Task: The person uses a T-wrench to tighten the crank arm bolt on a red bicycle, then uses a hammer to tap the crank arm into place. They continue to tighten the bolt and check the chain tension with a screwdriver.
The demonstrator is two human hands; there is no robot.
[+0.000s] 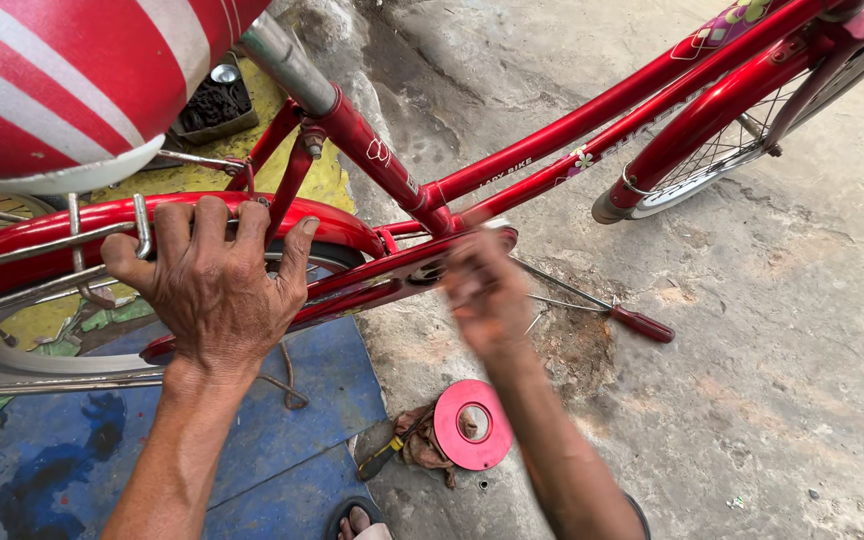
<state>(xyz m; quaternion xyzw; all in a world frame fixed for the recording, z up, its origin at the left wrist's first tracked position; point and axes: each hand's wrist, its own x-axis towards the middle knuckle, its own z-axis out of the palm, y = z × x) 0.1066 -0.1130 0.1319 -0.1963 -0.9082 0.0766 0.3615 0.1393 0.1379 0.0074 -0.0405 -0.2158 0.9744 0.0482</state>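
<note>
While the left hand (214, 285) lies spread and gripping over the red rear mudguard (102, 225), the right hand (487, 290), too blurred to tell open from closed, sits at the bicycle's chain cover (372, 283), just beside the frame joint (439, 213). A screwdriver (607, 310) lies on the concrete floor (782, 350) just right of that hand, shaft pointing at it, and a red disc (472, 425) rests nearer the body, with open floor beyond.

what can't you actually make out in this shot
Head view only:
- Right hand: motion-blurred at the chain guard, so its grip and anything in it can't be told.
- Rear wheel: mostly covered by the red mudguard and the left hand gripping it.
- Front wheel: cut off by the frame edge.
</note>
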